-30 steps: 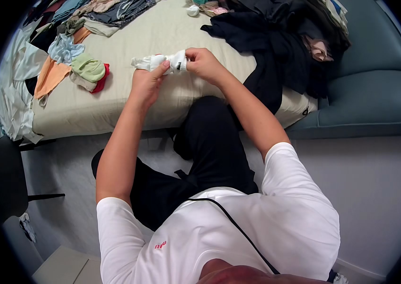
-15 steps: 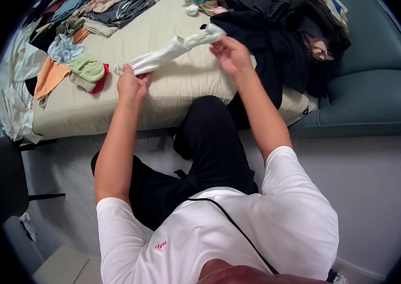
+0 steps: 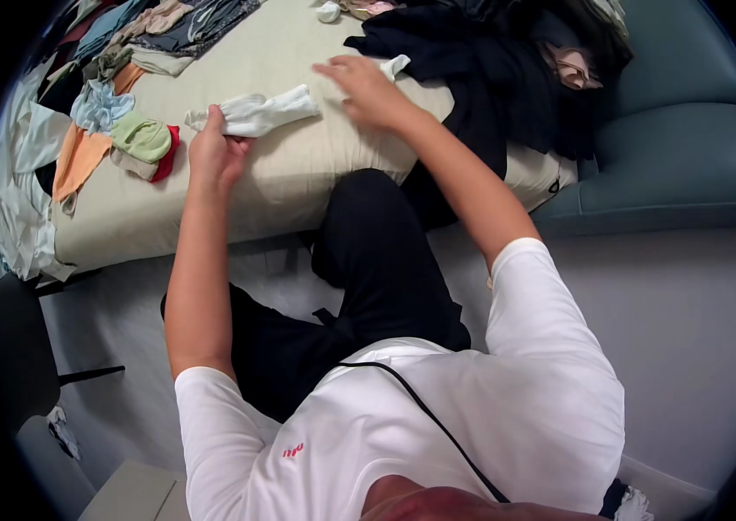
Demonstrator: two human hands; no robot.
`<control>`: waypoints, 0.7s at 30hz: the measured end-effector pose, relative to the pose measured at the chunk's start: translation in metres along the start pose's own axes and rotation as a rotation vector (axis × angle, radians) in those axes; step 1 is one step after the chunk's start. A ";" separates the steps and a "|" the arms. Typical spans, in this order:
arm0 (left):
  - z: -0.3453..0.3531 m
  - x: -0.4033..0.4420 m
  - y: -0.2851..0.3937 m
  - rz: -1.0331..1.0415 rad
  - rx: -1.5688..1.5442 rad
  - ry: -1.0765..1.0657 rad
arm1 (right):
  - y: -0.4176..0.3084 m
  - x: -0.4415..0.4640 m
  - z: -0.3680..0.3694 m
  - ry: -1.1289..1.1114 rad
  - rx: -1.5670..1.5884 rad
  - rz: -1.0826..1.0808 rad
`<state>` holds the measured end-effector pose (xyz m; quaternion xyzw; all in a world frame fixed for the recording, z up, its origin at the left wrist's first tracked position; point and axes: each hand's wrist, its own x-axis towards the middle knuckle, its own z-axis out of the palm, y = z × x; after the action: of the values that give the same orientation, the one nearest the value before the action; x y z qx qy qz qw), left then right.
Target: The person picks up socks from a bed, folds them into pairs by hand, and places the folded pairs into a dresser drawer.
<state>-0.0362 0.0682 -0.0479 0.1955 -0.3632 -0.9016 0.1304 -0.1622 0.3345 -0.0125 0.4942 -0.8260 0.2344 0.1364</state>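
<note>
My left hand point(image 3: 220, 149) grips one end of a white sock-like cloth point(image 3: 272, 113), which stretches to the right above the cream bedding point(image 3: 290, 161). To the right of its free end, my right hand point(image 3: 368, 87) has its fingers apart and holds nothing. Just behind the right hand, a small white piece point(image 3: 395, 66) lies at the edge of dark clothing point(image 3: 472, 69). Left of my left hand sit a light green cloth point(image 3: 141, 136), a red one point(image 3: 168, 156) and an orange one point(image 3: 81, 161).
Folded clothes point(image 3: 190, 26) lie at the back left, and white garments point(image 3: 16, 195) hang over the left edge. A teal padded seat point(image 3: 680, 165) stands at the right. A small white bundle point(image 3: 329, 11) rests at the far side.
The white cloth was stretched between both hands; now only my left hand holds it, and it looks shorter. My right hand has moved left, and a white piece shows behind it. The view has shifted slightly.
</note>
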 end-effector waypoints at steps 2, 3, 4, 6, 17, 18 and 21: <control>0.000 -0.001 0.002 -0.019 0.020 -0.032 | -0.002 0.007 0.024 0.032 0.014 -0.067; 0.000 -0.001 0.002 -0.033 0.003 -0.041 | -0.008 0.014 0.027 0.059 0.032 -0.136; -0.001 0.000 0.002 -0.050 -0.012 -0.050 | -0.013 0.019 0.029 0.062 0.031 -0.136; -0.005 0.004 -0.001 0.197 0.317 0.009 | -0.026 0.030 0.027 -0.174 0.345 0.201; 0.025 -0.026 -0.015 0.161 0.407 -0.119 | -0.057 0.044 0.040 -0.017 0.666 0.332; 0.024 -0.023 -0.009 0.122 0.378 -0.108 | -0.060 0.044 0.033 -0.013 0.665 0.330; 0.029 -0.031 -0.008 0.016 -0.075 -0.307 | -0.062 0.042 0.023 -0.095 0.217 0.304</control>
<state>-0.0223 0.1035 -0.0262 0.0474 -0.3464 -0.9328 0.0880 -0.1274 0.2657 0.0033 0.3861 -0.8665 0.3164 0.0060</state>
